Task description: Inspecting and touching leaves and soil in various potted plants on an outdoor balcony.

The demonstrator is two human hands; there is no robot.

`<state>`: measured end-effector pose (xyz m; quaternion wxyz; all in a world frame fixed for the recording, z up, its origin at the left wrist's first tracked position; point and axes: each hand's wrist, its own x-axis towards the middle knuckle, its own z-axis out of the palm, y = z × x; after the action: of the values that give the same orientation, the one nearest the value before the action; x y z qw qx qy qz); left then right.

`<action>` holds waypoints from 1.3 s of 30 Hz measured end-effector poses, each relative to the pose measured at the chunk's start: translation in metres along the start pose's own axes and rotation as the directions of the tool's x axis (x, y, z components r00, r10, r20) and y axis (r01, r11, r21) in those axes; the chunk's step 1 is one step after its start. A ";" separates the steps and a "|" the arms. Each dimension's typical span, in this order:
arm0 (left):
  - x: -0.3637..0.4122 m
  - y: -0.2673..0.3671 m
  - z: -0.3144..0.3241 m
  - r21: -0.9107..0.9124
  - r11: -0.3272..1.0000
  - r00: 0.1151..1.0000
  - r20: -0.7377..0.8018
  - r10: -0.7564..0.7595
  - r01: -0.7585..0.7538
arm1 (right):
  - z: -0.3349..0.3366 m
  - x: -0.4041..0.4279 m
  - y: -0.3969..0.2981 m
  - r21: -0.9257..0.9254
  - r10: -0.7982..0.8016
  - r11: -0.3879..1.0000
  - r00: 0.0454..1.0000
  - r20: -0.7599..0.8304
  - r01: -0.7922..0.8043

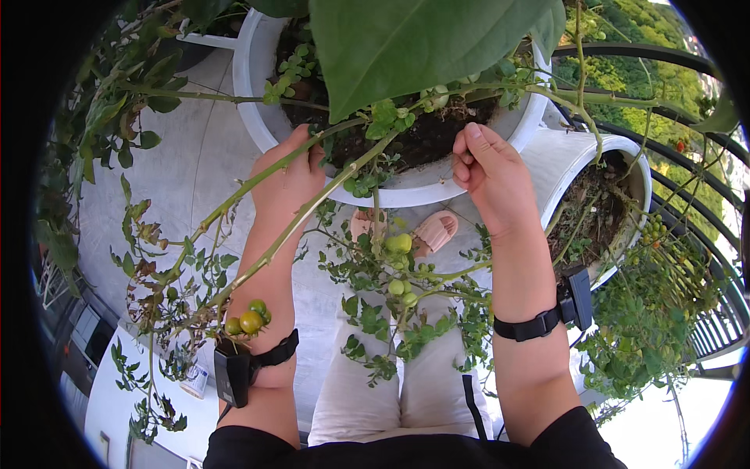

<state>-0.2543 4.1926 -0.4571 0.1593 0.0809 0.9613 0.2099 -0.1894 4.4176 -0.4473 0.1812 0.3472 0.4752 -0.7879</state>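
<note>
My left hand [293, 158] is at the near left rim of a large round white planter [249, 76], its fingertips partly hidden behind a thick green tomato stem [275, 172] and leaves. Whether those fingers hold anything cannot be made out. Over the planter's right side is my right hand [489, 161], fingers curled and thumb against the index finger; nothing shows between them. Dark soil [419, 140] fills the planter between both hands. Pale green tomatoes [435, 98] hang above the soil. A second stem [316, 202] slants down across my left forearm.
A big leaf [422, 53] covers much of the planter. Below hang green tomatoes [398, 243] on vines, in front of my legs. Orange-green tomatoes [251, 322] lie over my left forearm. Another white planter [630, 158] stands right, beside a curved black railing [691, 220]. Straps hold black devices [231, 372] on both forearms.
</note>
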 end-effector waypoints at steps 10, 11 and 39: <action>-0.068 0.128 0.008 -0.649 0.743 0.986 0.109 -0.126 0.167 | -0.014 -0.039 0.012 0.751 -0.006 0.653 0.991 0.134 -0.098; -0.072 0.153 0.014 -0.724 0.681 0.993 0.055 -0.100 0.109 | -0.022 -0.047 0.010 0.749 -0.028 0.658 0.992 0.122 -0.074; 0.115 0.282 -0.092 -0.843 0.537 0.998 0.010 0.064 -0.026 | -0.163 -0.148 0.064 -0.752 -0.552 0.655 0.629 -0.548 -0.081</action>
<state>-0.3683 4.4368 -0.2881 0.1922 0.0231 0.7363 0.6484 0.0135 4.5231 -0.4310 -0.0239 0.4631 0.8176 -0.3415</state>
